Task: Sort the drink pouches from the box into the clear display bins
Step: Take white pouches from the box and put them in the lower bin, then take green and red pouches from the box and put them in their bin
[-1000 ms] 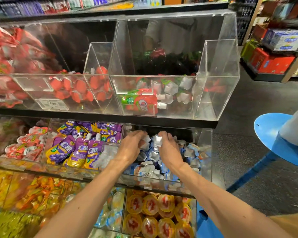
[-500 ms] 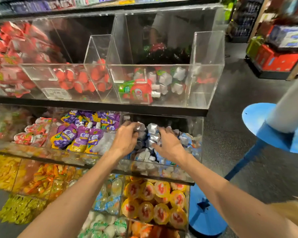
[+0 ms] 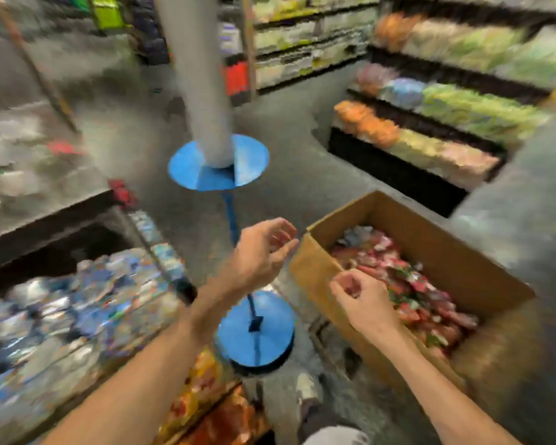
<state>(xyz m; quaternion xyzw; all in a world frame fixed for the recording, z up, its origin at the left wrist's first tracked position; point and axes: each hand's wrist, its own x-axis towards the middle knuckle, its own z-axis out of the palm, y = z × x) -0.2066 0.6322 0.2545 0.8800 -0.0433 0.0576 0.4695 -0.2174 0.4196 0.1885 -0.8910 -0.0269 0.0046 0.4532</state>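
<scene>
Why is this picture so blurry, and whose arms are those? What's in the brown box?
No machine: those are a person's arms. The camera sits on their head and looks down, so you see what they see; a quick head turn probably blurs it. The left hand is relaxed and empty. The right hand has curled fingers above the cardboard box, which holds mostly red drink pouches; whether it holds one is too blurry to tell. At left is a clear bin of blue pouches.

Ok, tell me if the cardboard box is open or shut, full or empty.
Open, partly full: the cardboard box is uncovered on top, and reddish drink pouches lie heaped inside below its rim.
</scene>
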